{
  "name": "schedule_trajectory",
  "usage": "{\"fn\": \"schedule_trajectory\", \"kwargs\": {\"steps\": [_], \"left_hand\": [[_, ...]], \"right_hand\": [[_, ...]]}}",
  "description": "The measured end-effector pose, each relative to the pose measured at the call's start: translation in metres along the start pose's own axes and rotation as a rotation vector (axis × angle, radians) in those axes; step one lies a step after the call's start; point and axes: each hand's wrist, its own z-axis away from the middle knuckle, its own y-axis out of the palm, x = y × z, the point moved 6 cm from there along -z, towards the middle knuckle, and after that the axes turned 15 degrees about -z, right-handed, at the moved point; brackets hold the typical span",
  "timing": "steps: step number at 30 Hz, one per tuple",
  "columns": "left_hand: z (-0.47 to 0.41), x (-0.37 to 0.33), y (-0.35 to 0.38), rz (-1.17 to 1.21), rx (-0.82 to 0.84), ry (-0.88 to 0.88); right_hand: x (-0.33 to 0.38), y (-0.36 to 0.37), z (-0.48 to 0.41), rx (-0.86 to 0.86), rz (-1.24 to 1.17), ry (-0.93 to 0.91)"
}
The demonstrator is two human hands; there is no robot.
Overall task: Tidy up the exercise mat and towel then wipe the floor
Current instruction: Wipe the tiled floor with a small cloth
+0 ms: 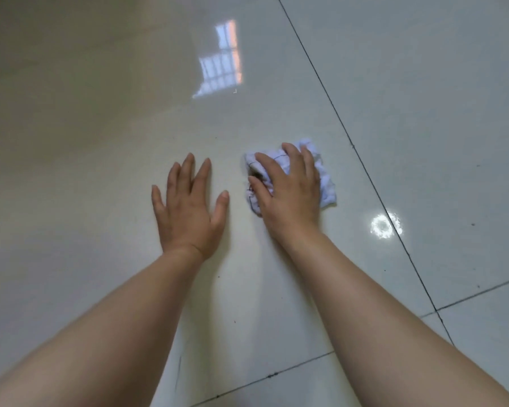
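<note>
A small white cloth [325, 183] with thin dark lines lies bunched on the glossy pale tiled floor [100, 113]. My right hand [288, 189] presses down on top of it with the fingers spread over the fabric. My left hand [188, 207] lies flat on the bare tile just to the left of the cloth, palm down, fingers straight and apart, holding nothing. The exercise mat is not in view.
Dark grout lines [365, 168] run diagonally to the right of the cloth and across the lower right. A window reflection [221, 63] and a round light glare [384, 226] shine on the tiles. Small dark specks dot the floor at right.
</note>
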Motion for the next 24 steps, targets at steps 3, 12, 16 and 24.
{"fn": "schedule_trajectory", "kwargs": {"steps": [3,12,16,24], "left_hand": [[0.0,0.001,-0.001,0.006,-0.004,-0.012],[-0.002,0.002,0.0,-0.016,0.014,-0.009],[-0.001,0.001,0.001,-0.015,0.001,-0.001],[-0.009,0.002,-0.009,0.003,0.037,0.066]], "right_hand": [[0.003,0.004,-0.017,0.002,0.009,0.006],[0.009,0.021,-0.088,0.047,0.012,-0.051],[0.013,0.02,-0.053,0.013,-0.012,-0.09],[0.018,0.02,-0.021,0.051,0.012,-0.114]]}}
